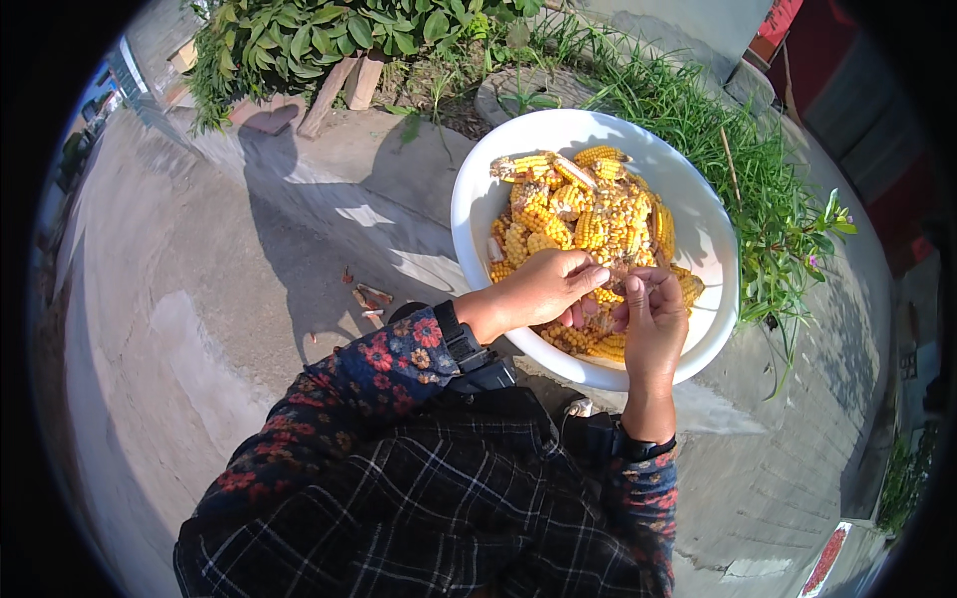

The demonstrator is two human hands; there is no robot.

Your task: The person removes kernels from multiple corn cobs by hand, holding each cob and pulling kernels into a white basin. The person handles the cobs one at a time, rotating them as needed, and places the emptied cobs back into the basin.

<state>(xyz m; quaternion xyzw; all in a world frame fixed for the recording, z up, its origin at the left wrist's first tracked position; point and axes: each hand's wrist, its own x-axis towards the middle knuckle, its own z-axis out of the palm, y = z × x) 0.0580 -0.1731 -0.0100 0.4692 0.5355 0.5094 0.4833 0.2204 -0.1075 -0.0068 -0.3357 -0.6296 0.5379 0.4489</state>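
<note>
A large white basin (710, 224) stands before me, holding several yellow corn cobs (591, 230) and loose kernels (624, 213). Some cobs are partly stripped or have dark, spoiled-looking patches. Over the near part of the basin, my left hand (549, 288) and my right hand (658, 318) come close together. Between their thumbs and fingers they pinch a small brownish piece of corn (619, 278). Most of that piece is hidden by the fingers, so its exact shape cannot be told.
Broken cob pieces (370, 297) lie on the concrete ground (224, 336) to the left. Grass (695, 112) and a flowering plant (819, 232) border the basin on the far right side. A leafy bush (321, 37) and wooden pieces (364, 81) are beyond a low concrete ledge (419, 149).
</note>
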